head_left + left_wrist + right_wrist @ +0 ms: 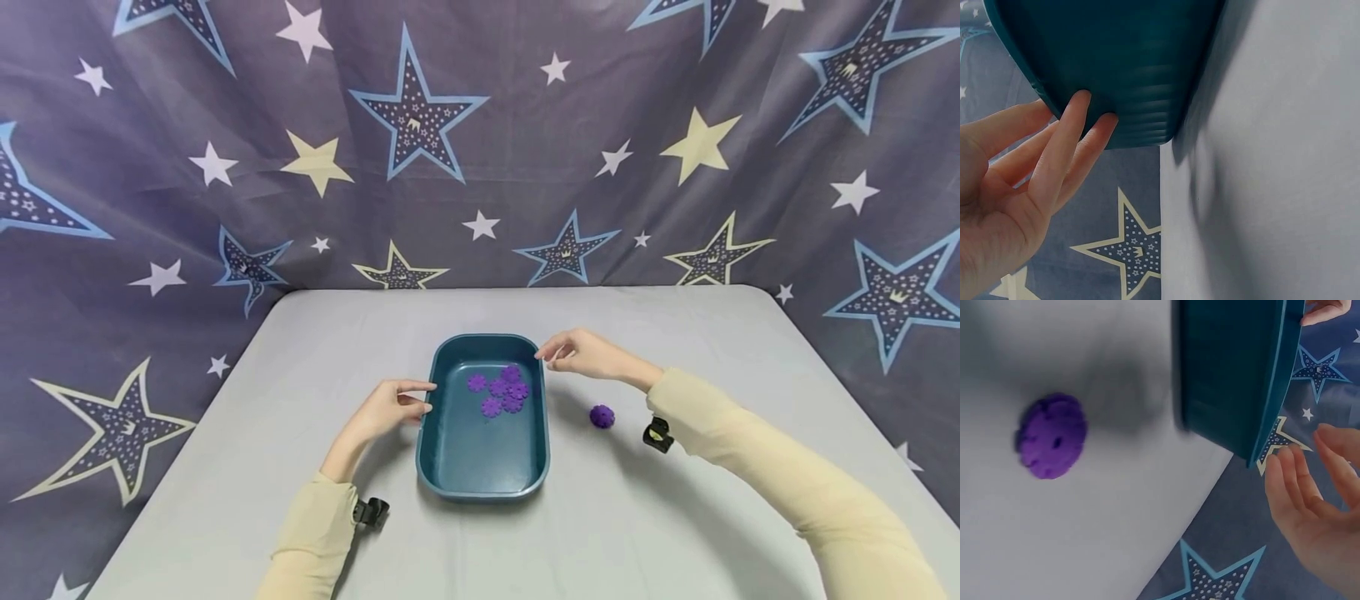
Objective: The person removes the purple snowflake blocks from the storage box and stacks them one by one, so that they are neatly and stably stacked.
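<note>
A deep teal tray (480, 492) stands lengthwise on the table, with several purple notched snowflake discs (491, 407) lying in its far half. My left hand (1029, 162) holds the tray's left wall: two fingertips lie on its outer side, other fingers reach over the rim. At the far right corner, my right hand (581, 353) hovers with loosely bent fingers. In the right wrist view its fingertips stand just off the rim, holding nothing. A round purple ball of such notched pieces (1054, 436) sits on the table to the right of the tray, below the right hand.
A pale cloth covers the table (660, 517). Behind it and along both sides hangs a dark curtain (480, 158) printed with stars. Black wrist mounts (657, 435) hang below both cream sleeves (772, 475).
</note>
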The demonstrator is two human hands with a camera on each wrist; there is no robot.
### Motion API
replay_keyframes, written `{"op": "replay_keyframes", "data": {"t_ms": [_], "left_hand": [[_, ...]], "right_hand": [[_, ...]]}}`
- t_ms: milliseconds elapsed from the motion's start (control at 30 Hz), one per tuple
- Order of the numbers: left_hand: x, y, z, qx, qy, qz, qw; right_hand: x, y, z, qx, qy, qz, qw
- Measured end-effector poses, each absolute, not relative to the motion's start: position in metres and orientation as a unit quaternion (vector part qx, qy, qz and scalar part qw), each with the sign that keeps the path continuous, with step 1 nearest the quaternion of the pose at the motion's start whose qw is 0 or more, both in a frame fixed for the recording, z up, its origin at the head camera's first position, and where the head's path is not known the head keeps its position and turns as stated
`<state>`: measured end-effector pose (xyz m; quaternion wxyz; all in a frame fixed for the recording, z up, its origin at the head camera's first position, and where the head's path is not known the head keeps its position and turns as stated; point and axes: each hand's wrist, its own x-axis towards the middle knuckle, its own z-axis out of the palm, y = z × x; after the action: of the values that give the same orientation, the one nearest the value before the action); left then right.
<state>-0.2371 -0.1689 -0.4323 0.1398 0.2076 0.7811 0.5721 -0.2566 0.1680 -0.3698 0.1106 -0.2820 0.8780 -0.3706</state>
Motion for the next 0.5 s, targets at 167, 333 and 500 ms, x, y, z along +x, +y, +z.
{"op": "replay_keyframes", "data": {"t_ms": [167,333,500], "left_hand": [[-0.224,-0.161,-0.412,0.169,0.804,0.551,0.148],[-0.225,-0.161,-0.414,0.169,0.806,0.547,0.148],[-0.229,-0.164,-0.419,0.168,0.811,0.541,0.144]], "right_hand": [[-0.26,0.153,-0.367,-0.3,0.877,-0.355,0.124],[-0.264,0.14,-0.371,-0.319,0.876,-0.337,0.128],[-0.266,0.127,-0.374,-0.347,0.87,-0.324,0.136]]}}
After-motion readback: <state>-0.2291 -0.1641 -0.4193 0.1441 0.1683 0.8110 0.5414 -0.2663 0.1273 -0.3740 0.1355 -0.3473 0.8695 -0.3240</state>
